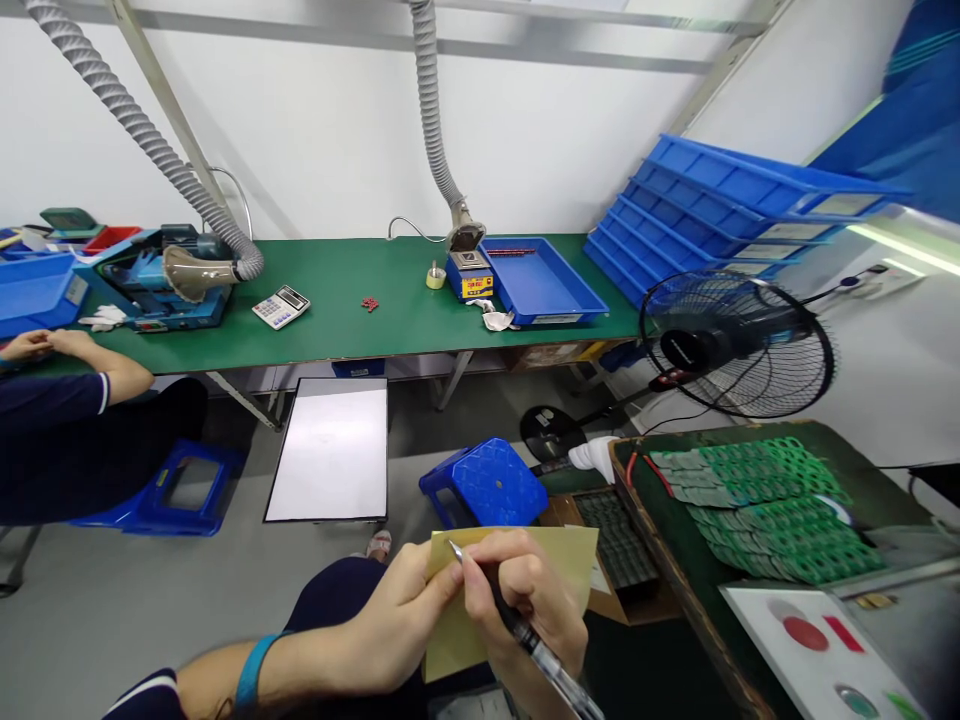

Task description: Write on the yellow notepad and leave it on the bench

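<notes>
A yellow sheet of paper (574,555) is in front of me at the lower middle. My left hand (397,610) is closed on its left edge, thumb on top and the fingers partly hidden. In my right hand (525,590) is a black pen with a clear barrel (551,665), gripped between thumb and fingers. The pen's metal tip is at the sheet's upper left, close to my left thumb; whether it touches the paper I cannot tell. No writing can be made out on the sheet.
Ahead runs a green workbench (337,320) with a calculator (281,307), a blue tray (544,285) and a blue machine (469,275). A blue stool (499,485) and a fan (739,345) stand nearby. Green parts (765,510) cover the right-hand table. A person (67,400) sits at left.
</notes>
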Demonstrator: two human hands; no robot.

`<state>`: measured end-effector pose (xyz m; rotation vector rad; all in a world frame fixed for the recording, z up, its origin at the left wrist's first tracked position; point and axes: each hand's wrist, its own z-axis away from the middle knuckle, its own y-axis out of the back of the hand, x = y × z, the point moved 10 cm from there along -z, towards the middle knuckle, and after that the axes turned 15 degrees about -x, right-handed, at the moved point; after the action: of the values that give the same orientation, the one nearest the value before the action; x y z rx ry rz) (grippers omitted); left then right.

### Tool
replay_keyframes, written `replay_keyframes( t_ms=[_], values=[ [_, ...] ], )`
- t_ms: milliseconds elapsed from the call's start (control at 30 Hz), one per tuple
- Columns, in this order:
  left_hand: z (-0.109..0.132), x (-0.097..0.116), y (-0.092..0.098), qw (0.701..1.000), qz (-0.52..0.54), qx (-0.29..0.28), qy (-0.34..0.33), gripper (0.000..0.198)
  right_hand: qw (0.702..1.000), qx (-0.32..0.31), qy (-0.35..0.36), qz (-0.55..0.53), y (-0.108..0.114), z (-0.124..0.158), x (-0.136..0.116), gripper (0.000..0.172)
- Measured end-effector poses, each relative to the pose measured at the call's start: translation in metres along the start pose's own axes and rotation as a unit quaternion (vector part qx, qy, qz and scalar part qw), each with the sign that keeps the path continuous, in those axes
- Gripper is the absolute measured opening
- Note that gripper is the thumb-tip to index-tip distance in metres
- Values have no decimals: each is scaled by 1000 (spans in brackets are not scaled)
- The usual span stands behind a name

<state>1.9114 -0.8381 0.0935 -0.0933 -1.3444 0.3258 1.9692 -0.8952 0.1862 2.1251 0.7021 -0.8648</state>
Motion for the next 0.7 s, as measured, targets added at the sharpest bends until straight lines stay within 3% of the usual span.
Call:
replay_keyframes(
  t_ms=[700],
  values=[
    [-3, 3, -4, 999, 22, -20, -17, 48, 1000, -15, -5, 2, -1, 1, 0, 32]
  ],
)
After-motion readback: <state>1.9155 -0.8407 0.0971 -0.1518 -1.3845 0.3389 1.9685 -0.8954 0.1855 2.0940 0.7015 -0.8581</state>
